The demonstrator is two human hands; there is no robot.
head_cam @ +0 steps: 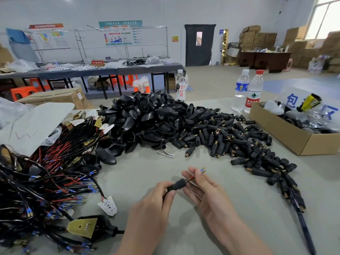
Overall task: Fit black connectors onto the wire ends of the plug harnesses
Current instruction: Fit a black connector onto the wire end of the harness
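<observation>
While the left hand pinches the rear of a matte black cylindrical connector between thumb and curled fingers, the right hand pinches the red and black wires just past the connector's front. The two wire ends, with blue sleeves and brass ferrules, stick out beyond the right fingertips. Both hands are at 6 o'clock, above the smooth grey tabletop.

At 3 o'clock lies a loose heap of short black connectors with brass tips. At 12 o'clock is a mound of glossy black moulded plug housings. At 9 o'clock lies a tangle of black and red wire harnesses.

At 2 o'clock stands an open brown cardboard box holding a white sign with blue characters "包" and "区". At 1 o'clock stand two clear plastic bottles: a blue-labelled one and a red-capped one with a partly legible red label. A third bottle bears red characters ending "白开".
</observation>
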